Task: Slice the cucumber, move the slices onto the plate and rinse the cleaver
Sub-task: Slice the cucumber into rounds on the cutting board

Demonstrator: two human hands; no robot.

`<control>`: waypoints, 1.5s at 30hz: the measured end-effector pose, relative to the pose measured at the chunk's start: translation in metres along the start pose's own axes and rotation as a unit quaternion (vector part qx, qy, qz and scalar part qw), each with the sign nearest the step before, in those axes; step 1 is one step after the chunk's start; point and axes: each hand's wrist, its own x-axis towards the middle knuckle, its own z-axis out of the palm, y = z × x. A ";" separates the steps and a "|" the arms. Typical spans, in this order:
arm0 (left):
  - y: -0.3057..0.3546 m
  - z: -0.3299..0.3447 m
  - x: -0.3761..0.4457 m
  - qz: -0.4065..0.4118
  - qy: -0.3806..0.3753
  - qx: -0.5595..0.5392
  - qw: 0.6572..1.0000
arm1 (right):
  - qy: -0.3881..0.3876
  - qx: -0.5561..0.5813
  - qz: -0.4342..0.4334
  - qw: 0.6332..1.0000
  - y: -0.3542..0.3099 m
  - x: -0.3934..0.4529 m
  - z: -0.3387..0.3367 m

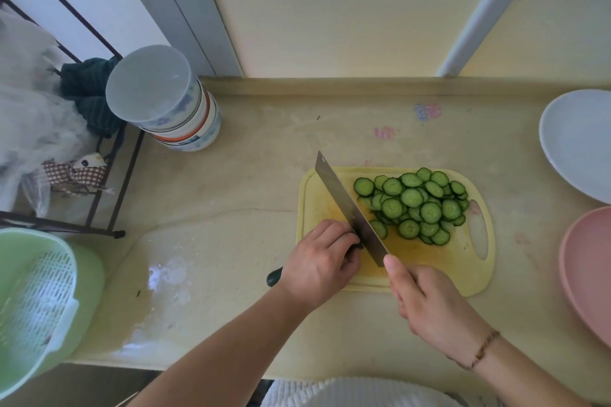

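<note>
A yellow cutting board (463,274) lies on the counter. On it sits a heap of several green cucumber slices (416,205). The steel cleaver (347,205) stands edge-down on the board, just left of the slices. My right hand (429,304) grips its hidden handle, with a fingertip on the blade's rear corner. My left hand (320,261) curls over the uncut cucumber piece (274,276), holding it against the blade's left face. Only the piece's dark end shows, behind the wrist. A white plate (578,142) lies empty at the right edge.
A pink plate (585,274) sits at the right, below the white one. A stack of upturned bowls (165,99) stands at the back left beside a wire rack (109,175) with cloths. A green colander basket (33,291) is at the near left. The counter by it is wet.
</note>
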 end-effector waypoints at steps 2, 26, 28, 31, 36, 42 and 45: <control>0.000 -0.001 0.001 0.000 0.001 -0.002 1.000 | -0.002 0.001 0.000 1.000 -0.002 -0.003 -0.001; 0.002 -0.002 0.000 -0.010 0.015 -0.012 1.000 | 0.002 0.002 0.042 0.999 0.000 0.017 0.004; 0.001 -0.002 0.000 -0.010 0.018 -0.014 1.000 | -0.001 0.013 0.032 0.999 -0.001 0.012 0.001; 0.001 -0.001 0.000 -0.013 0.020 -0.014 1.000 | -0.012 0.026 0.012 1.000 -0.006 0.004 -0.001; -0.001 0.001 -0.002 -0.015 0.018 -0.015 1.000 | -0.013 0.031 0.014 0.999 -0.009 0.000 0.001; -0.002 0.002 -0.002 -0.018 0.018 -0.012 1.000 | -0.013 0.006 0.007 1.000 -0.009 0.005 0.003; -0.001 0.002 -0.001 -0.019 0.022 -0.011 1.000 | -0.008 0.004 0.004 1.000 -0.010 0.011 0.008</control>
